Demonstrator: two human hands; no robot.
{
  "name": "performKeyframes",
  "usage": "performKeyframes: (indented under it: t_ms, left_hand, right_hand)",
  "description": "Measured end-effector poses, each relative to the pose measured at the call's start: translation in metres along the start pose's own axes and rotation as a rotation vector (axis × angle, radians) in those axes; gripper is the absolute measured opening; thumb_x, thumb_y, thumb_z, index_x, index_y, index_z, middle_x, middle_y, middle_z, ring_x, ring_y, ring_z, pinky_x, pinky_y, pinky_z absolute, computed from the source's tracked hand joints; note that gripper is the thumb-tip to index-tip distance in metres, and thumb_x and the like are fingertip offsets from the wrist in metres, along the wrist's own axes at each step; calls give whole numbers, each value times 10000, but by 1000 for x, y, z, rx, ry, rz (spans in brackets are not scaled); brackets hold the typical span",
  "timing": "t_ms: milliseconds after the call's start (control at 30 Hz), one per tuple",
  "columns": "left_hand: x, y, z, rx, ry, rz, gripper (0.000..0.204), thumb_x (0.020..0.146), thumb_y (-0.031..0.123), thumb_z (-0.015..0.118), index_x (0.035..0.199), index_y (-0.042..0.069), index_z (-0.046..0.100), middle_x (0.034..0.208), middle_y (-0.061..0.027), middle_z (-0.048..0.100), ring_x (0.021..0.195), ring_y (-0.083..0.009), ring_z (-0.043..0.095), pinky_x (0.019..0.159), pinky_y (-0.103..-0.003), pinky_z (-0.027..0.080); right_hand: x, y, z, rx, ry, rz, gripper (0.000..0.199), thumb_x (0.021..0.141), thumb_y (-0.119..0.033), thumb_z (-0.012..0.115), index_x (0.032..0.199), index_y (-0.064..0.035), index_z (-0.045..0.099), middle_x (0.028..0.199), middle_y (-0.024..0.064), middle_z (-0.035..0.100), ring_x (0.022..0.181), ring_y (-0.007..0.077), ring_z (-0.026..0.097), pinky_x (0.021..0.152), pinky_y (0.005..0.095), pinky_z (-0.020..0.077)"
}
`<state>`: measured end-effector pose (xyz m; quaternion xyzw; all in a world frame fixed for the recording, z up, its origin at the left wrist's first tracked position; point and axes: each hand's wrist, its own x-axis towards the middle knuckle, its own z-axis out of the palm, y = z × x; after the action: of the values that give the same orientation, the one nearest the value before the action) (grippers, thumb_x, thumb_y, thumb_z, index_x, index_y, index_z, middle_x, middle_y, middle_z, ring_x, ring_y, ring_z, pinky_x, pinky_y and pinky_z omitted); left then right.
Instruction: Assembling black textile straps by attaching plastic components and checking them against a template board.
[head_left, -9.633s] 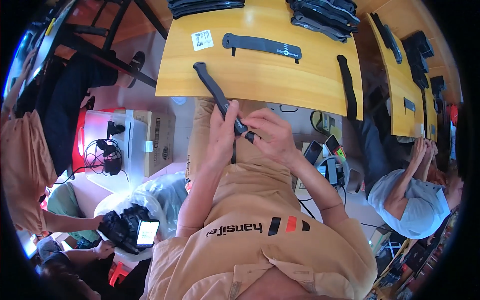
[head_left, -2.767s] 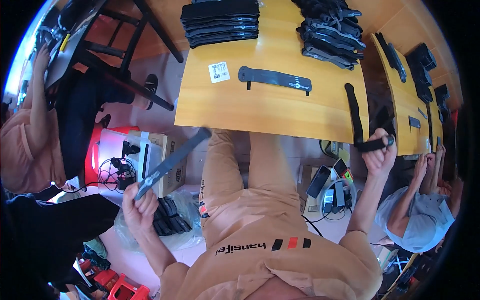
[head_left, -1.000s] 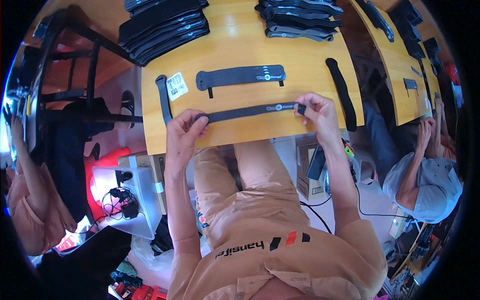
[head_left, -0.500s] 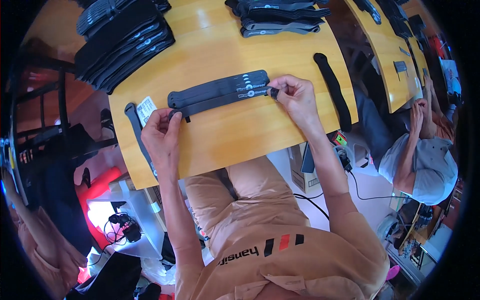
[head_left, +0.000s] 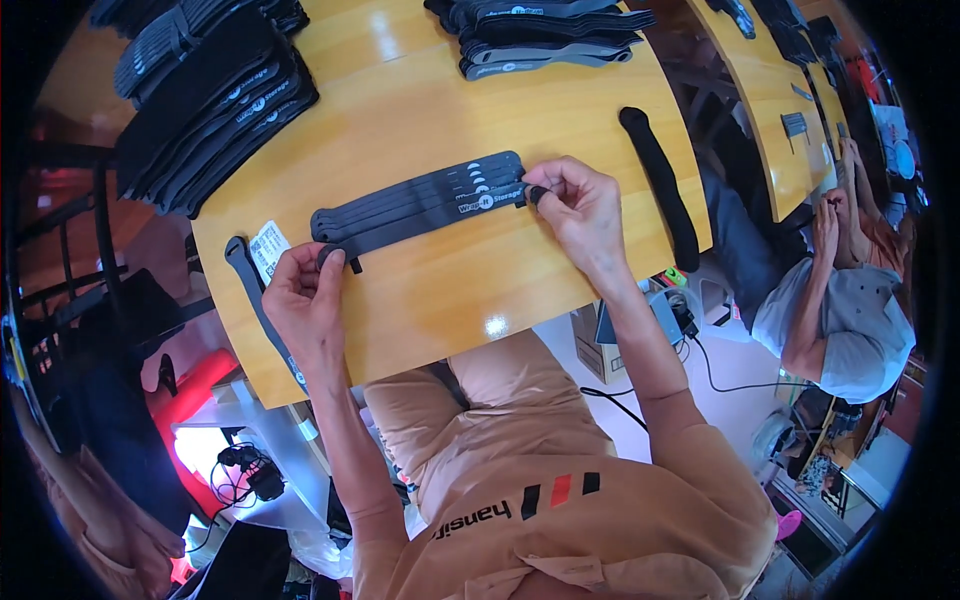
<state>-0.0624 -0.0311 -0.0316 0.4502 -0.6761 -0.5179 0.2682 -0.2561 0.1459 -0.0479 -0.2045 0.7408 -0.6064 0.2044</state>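
The person's two bare hands reached forward from the lower edge over a yellow wooden bench (head_left: 440, 310), with a dark grey strap (head_left: 425, 224) stretched between them. The left hand (head_left: 308, 298) had its grip closed, thumb and fingers pinching the strap's left end. The right hand (head_left: 582, 215) pinched the other end in the same way, near a small black piece (head_left: 537, 195) at the fingertips. The strap lay along the near edge of a small pile of matching straps (head_left: 410, 197) in the middle of the bench, sloping slightly upward to the right, white printing near its right end; whether it pressed on the pile could not be told. A short black tab (head_left: 357, 266) poked out below the pile's left end. Near the left hand lay another grey strap (head_left: 258, 305), beside a white label (head_left: 269, 246). A single black strap (head_left: 661, 185) lay near the bench's right edge. At the far side stood a tall left stack (head_left: 235, 115) and a looser right stack (head_left: 545, 45) of dark straps. To the right, a co-worker in a grey shirt (head_left: 835, 330) sat at a second bench (head_left: 770, 110).
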Motion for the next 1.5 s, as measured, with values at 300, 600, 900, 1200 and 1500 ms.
performKeyframes:
  t_ms: [300, 600, 900, 1200, 1500]
  left_hand:
    - [2, 3, 0, 14, -6, -32, 107, 765, 37, 665, 849, -16, 624, 697, 10, 580, 587, -30, 471, 551, -163, 384]
    - [2, 4, 1, 20, 3, -33, 107, 755, 34, 672, 838, -14, 626, 686, 6, 578, 577, -32, 470, 543, -164, 384]
    - [4, 0, 1, 71, 4, -40, 105, 765, 28, 668, 846, -7, 612, 705, 4, 577, 608, -43, 498, 568, -164, 388]
    - [6, -3, 2, 4, 17, -47, 112, 753, 37, 682, 828, -15, 616, 679, 9, 578, 586, -31, 494, 535, -159, 382]
    - [9, 2, 1, 140, 15, -15, 135, 737, 68, 691, 794, -20, 605, 636, 6, 545, 544, -35, 441, 510, -170, 354]
  right_hand:
    - [-2, -10, 3, -13, 39, 82, 153, 703, 90, 543, 821, 40, 627, 678, 33, 597, 567, 43, 514, 506, 180, 414]
    - [-2, -15, 6, 8, 51, 121, 131, 714, 76, 549, 817, 39, 622, 655, 36, 589, 478, 40, 493, 378, 187, 407]
    - [-1, -15, 7, -1, 64, 117, 116, 708, 70, 564, 808, 39, 613, 643, 35, 591, 489, 39, 509, 383, 189, 422]
    - [0, -15, 8, -17, 76, 101, 97, 698, 63, 576, 785, 34, 608, 617, 36, 588, 467, 46, 512, 378, 198, 420]
    - [-2, -13, 9, -85, 94, 43, 90, 675, 59, 579, 757, 29, 601, 597, 40, 587, 456, 57, 518, 382, 207, 417]
